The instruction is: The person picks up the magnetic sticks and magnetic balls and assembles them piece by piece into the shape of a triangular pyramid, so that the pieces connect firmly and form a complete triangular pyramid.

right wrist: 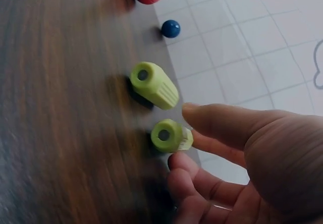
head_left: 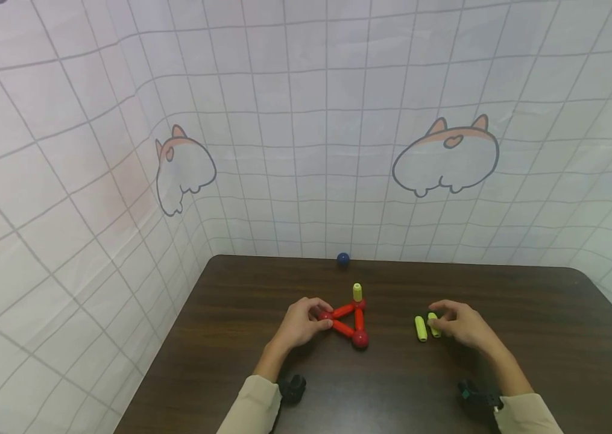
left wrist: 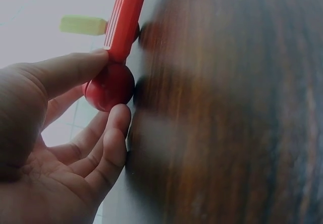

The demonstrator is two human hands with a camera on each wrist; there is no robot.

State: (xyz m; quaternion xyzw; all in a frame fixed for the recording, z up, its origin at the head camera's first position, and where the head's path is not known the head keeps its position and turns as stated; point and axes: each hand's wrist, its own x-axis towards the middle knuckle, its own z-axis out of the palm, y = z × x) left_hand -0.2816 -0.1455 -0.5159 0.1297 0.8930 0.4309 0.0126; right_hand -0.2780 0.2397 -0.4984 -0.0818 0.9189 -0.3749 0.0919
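Observation:
My left hand (head_left: 306,325) grips the left corner ball (left wrist: 109,88) of a red triangle built from magnetic rods (head_left: 359,319) and balls. Its thumb lies along the top of that ball, where a rod joins, and its fingertips touch the other side. From the far corner of the triangle a yellow-green rod (head_left: 357,293) stands upright. At the right, two loose yellow-green rods lie side by side. My right hand (head_left: 460,325) surrounds the right one (right wrist: 171,135), thumb and fingers spread about it. The left one (right wrist: 155,85) lies just beyond the thumb tip.
Near the back edge of the dark wooden table (head_left: 262,277) sits a blue ball (head_left: 343,258). A white gridded curtain (head_left: 306,150) hangs behind the table and along its left side.

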